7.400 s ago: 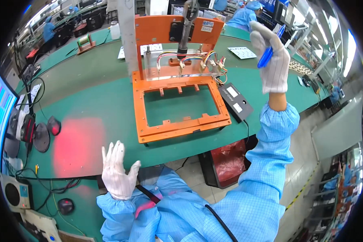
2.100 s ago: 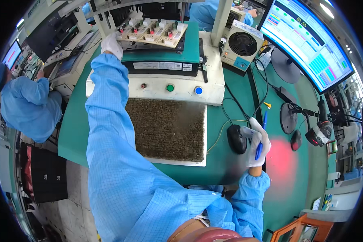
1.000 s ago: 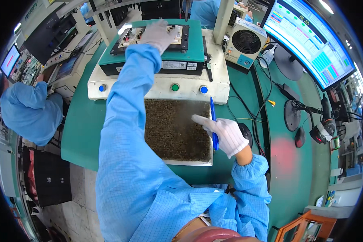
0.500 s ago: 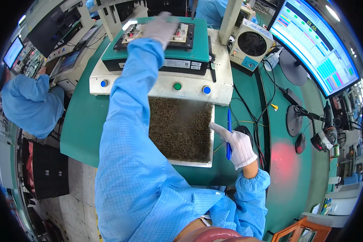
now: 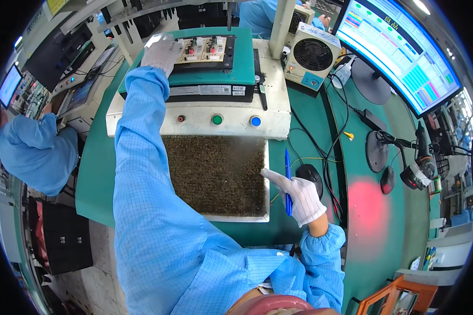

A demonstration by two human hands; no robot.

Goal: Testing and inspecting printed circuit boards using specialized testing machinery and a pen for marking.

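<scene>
My left hand [image 5: 162,54], in a white glove, reaches out over the left end of a black fixture [image 5: 228,59]. Its fingers look stretched flat, partly covering a light circuit board panel [image 5: 201,50] with small black and red parts. The fixture sits on a green-topped box [image 5: 242,73] on a white machine base [image 5: 194,125]. My right hand [image 5: 306,202], also gloved, is closed around a blue pen [image 5: 288,181], which stands nearly upright. Its index finger points at the right edge of a brown bristly mat [image 5: 215,176] in a white frame.
To the right stand an ionizing fan [image 5: 312,55], a monitor [image 5: 399,50], a black mouse [image 5: 310,176] and loose cables. Farther right are a handheld scanner [image 5: 419,173] and a second mouse [image 5: 387,180]. Buttons [image 5: 217,119] line the machine's front. A co-worker in blue [image 5: 37,149] sits at left.
My left hand has slid left across the panel and is no longer blurred, uncovering boards it hid. My right hand keeps the pen. The whole view has shifted slightly.
</scene>
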